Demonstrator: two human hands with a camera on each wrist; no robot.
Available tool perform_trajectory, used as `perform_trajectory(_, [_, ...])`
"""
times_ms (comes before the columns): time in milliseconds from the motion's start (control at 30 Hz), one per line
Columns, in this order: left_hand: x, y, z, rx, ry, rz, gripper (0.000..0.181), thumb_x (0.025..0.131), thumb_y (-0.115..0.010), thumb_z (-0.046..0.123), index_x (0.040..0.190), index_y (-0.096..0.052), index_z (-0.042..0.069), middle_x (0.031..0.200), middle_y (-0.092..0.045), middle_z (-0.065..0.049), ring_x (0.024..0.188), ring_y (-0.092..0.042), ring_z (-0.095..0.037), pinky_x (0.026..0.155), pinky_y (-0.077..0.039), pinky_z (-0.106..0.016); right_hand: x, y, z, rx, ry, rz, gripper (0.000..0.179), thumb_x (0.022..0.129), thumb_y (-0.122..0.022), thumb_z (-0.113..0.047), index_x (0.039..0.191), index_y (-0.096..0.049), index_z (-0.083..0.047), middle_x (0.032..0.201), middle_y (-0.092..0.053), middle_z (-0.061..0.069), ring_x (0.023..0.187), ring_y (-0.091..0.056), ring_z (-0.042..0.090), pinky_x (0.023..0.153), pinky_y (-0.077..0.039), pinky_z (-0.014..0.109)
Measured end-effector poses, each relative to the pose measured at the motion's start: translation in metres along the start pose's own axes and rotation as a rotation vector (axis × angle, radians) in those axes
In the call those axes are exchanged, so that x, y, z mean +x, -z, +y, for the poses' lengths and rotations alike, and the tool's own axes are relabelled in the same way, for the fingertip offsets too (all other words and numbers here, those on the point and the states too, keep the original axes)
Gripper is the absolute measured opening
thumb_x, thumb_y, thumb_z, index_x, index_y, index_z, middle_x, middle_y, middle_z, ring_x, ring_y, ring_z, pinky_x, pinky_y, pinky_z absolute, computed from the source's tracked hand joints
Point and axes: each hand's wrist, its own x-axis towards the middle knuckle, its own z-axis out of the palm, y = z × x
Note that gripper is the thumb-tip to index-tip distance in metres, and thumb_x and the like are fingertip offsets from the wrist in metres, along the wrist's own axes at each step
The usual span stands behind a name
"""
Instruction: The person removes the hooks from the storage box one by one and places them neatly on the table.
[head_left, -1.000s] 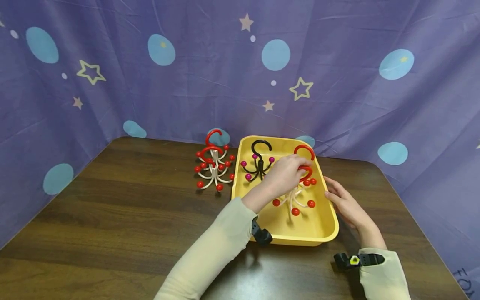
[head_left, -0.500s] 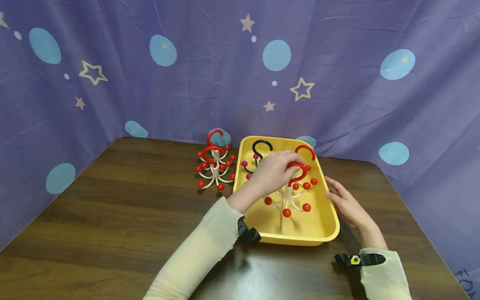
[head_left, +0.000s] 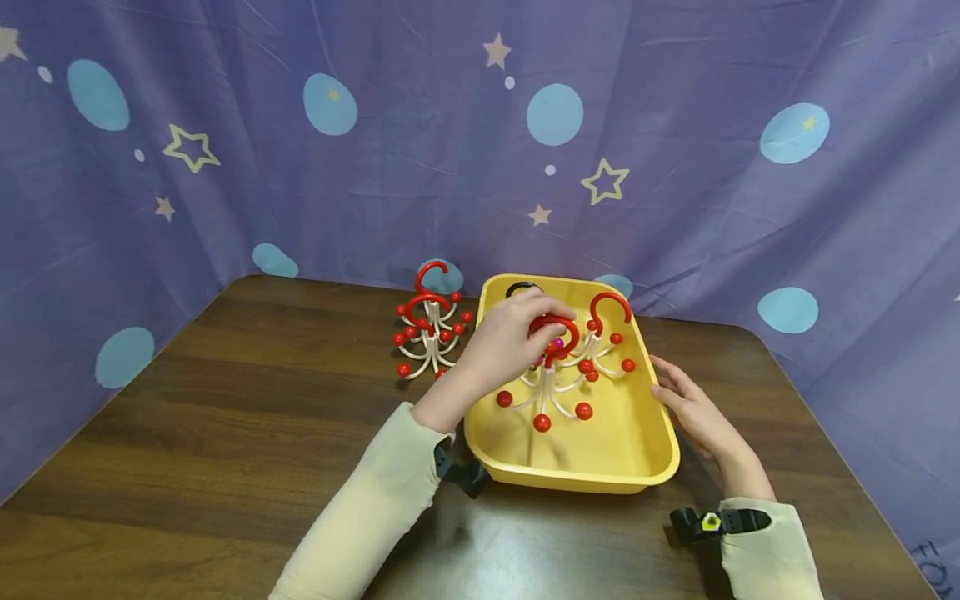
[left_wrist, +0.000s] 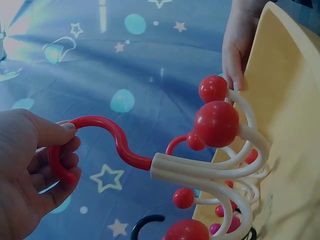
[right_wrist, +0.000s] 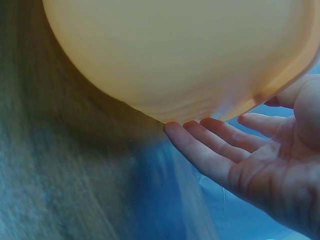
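So my left hand (head_left: 501,340) had the red hook of one white rack (left_wrist: 175,167) pinched between thumb and curled fingers, balls hanging down. The rack was over the yellow tray (head_left: 570,480), and I'd just slid it leftward from the tray's right half. Looked lifted off the floor to me, though I couldn't swear to it. I'd call that partway through moving it: closer to the left wall, but not out.

My right hand (head_left: 697,412) kept its fingers straight against the tray's right side, touching it, probably just steadying.

That shift also uncovered the other red-hooked rack (head_left: 593,343) in the tray, while my left hand now hid most of the black hook (left_wrist: 152,218).

Outside the tray, just left of it, two more red-and-white racks stood one behind the other, front one (head_left: 431,343) and rear one (head_left: 433,310), on a dark wood-grain table (head_left: 225,417). Beyond that hung a purple curtain (head_left: 420,167) with stars and blue ovals.
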Motion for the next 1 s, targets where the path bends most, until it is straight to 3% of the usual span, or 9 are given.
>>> perform_trajectory(333, [-0.018,0.026,-0.011,-0.037,0.047,0.114,0.014,0.084,-0.064,0.013,0.098,-0.069,0.014,0.091,-0.062,0.003,0.079,-0.055,-0.008,0.067,-0.044,-0.023,0.000,0.001,-0.001,-0.002,0.002,0.000,0.059,0.099,-0.036,-0.018,0.145,-0.003,-0.003,0.138,-0.024,0.034,0.108,-0.051,0.026,0.080,-0.050,0.039])
perform_trajectory(600, [-0.032,0.044,-0.021,-0.037,0.081,0.145,0.015,0.085,-0.064,0.012,0.099,-0.068,0.014,0.089,-0.059,0.003,0.073,-0.050,-0.009,0.061,-0.042,-0.024,0.001,0.000,0.000,-0.003,-0.001,-0.001,0.058,0.099,-0.035,-0.018,0.145,-0.004,-0.002,0.138,-0.024,0.034,0.105,-0.052,0.020,0.080,-0.050,0.038])
perform_trajectory(1000, [-0.049,0.065,-0.036,0.000,0.127,0.227,0.014,0.084,-0.065,0.012,0.097,-0.069,0.012,0.090,-0.059,0.001,0.070,-0.047,-0.011,0.060,-0.039,-0.025,0.000,-0.001,0.001,-0.022,-0.017,0.016,0.058,0.099,-0.036,-0.020,0.145,-0.005,-0.004,0.138,-0.025,0.033,0.109,-0.050,0.028,0.081,-0.050,0.039])
